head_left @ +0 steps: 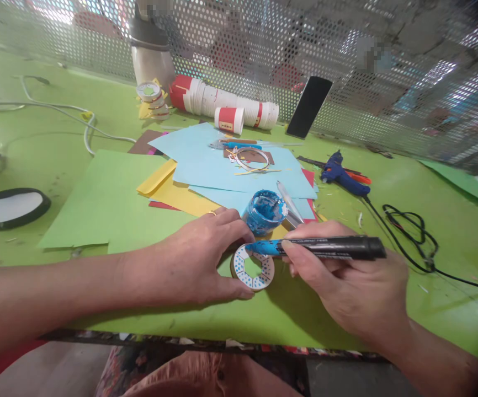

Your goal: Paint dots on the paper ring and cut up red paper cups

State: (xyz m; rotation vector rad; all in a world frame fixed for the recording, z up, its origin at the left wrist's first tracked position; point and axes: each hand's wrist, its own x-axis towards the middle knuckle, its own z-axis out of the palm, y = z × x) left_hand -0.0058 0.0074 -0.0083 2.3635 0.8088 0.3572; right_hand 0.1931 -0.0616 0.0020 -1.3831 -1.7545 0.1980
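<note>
A small white paper ring (253, 267) with blue dots lies on the green table near the front edge. My left hand (193, 259) curls round its left side, thumb and fingers pinching it flat. My right hand (346, 286) grips a black marker (330, 248) whose blue-smeared tip rests on the ring's top edge. Just behind the ring stands a small open pot of blue paint (264, 211).
Sheets of green (106, 198), yellow and light blue paper (218, 160) lie behind the hands. A blue glue gun (342, 176) with a black cable (413, 237) sits to the right. Stacked paper cups (222, 105), a phone (308, 107) and a black-rimmed lid (9, 207) are also about.
</note>
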